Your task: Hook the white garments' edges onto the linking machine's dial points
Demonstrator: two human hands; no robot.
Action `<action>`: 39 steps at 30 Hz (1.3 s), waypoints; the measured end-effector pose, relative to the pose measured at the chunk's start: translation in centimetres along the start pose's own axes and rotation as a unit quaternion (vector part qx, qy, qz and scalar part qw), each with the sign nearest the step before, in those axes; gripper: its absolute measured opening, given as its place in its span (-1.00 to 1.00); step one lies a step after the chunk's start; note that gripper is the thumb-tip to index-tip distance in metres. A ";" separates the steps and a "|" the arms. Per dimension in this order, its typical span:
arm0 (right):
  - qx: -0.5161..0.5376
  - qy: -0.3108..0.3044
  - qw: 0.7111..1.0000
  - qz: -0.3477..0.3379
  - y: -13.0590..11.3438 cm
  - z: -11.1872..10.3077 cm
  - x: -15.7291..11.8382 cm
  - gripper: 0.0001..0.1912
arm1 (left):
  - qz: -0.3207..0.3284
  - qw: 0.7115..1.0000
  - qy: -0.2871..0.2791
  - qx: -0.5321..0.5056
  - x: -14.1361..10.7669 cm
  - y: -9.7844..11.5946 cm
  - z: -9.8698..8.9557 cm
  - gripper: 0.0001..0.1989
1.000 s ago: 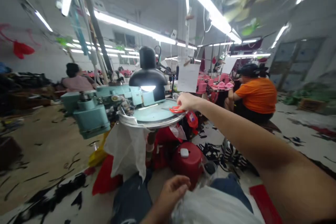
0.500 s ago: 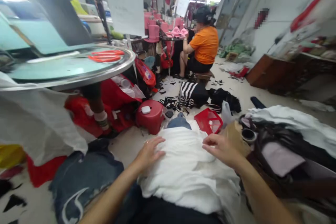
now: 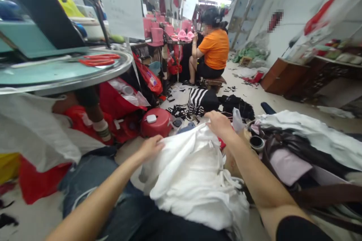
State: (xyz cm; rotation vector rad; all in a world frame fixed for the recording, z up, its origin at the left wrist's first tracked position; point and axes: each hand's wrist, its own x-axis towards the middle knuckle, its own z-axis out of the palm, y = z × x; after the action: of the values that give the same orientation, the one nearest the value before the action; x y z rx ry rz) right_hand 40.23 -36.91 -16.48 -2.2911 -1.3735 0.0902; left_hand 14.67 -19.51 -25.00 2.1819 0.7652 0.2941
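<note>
Wht cloth (image 3: 195, 173) now in L/R hands (image 3: 221, 124)

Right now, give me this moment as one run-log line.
left hand: holding white fabric | right hand: holding same fabric's raised edge | red-handled scissors: on round tabletop | small white object: on red stool

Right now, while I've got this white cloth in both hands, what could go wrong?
The white cloth, stretched between your left hand and right hand, might trail onto the floor and pick up dark scraps scattered ahead. Swinging it left could knock the small white case off the red stool. A wide sweep might also catch the red-handled scissors lying on the round tabletop.
</note>
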 end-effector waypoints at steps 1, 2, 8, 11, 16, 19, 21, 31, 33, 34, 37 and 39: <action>-0.002 -0.009 1.000 0.001 -0.4 1.2 -0.1 -0.87 | 0.007 0.999 -0.033 0.007 -0.4 -0.6 0.5 -0.81; -0.001 -0.019 1.000 0.005 -0.8 2.5 -0.5 -0.86 | 0.015 0.998 -0.061 0.013 -0.9 -1.1 1.0 -0.83; 0.010 -0.054 0.998 0.031 -4.1 8.5 -4.6 -0.78 | 0.100 0.988 -0.093 0.072 0.1 -0.1 1.7 -0.63; 0.056 -0.040 0.997 -0.038 -6.2 7.2 -5.8 -0.88 | 0.223 0.961 -0.139 0.091 3.0 3.3 0.0 -0.45; 0.149 -0.116 0.967 -0.172 -6.2 3.0 -5.8 -0.85 | 0.309 0.901 -0.227 0.201 4.1 8.0 -4.8 -0.80; 0.047 -0.084 0.987 -0.129 -5.8 2.8 -1.6 -0.86 | 0.220 0.921 -0.131 0.293 2.3 7.8 -8.5 -0.78; 0.030 -0.090 0.985 -0.146 -7.6 3.3 1.9 -0.92 | 0.141 0.930 -0.057 0.333 0.4 6.7 -10.9 -0.79; 0.271 -0.454 0.798 -0.290 -23.6 4.3 9.1 -0.71 | -0.040 0.993 0.055 0.093 -11.2 3.0 -21.0 -0.59; 0.286 -0.393 0.819 -0.305 -25.4 3.8 9.3 -0.89 | -0.050 0.992 0.078 0.090 -12.5 3.1 -22.0 -0.65; 0.303 -0.373 0.825 -0.298 -26.1 3.6 9.3 -0.92 | -0.038 0.991 0.085 0.098 -12.9 3.1 -22.3 -0.70; 0.307 -0.377 0.828 -0.281 -27.4 3.6 9.0 -0.96 | 0.042 0.970 0.142 0.194 -13.1 2.5 -22.7 -0.83; 0.256 -0.350 0.851 -0.297 -28.0 4.1 8.5 -0.91 | 0.112 0.928 0.217 0.282 -12.6 1.8 -22.8 -0.82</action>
State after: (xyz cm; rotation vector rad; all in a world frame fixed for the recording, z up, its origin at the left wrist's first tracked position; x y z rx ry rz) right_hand 20.43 -17.22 -6.87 -1.3379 -2.0338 1.0324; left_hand -4.48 -14.23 -8.12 2.8039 0.9212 0.7752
